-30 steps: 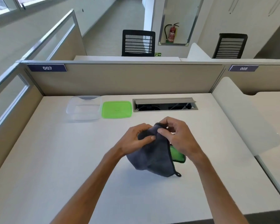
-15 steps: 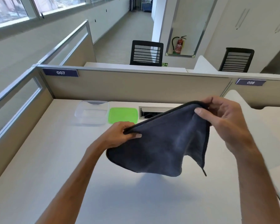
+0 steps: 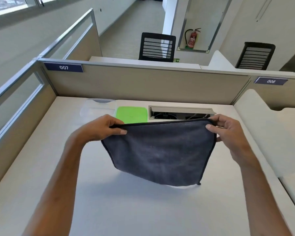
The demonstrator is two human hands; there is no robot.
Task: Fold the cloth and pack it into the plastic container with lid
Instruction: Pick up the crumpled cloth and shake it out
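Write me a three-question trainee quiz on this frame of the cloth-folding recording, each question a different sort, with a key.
1. True or false: the grey cloth lies flat on the desk.
2. The green lid is: A) snapped on the clear container; B) lying on the desk beside it; C) in the right hand.
3. Fill in: the left hand and right hand pinch the cloth's two ____ corners.

Key: 1 false, it hangs spread out in the air between both hands; 2 B; 3 top.
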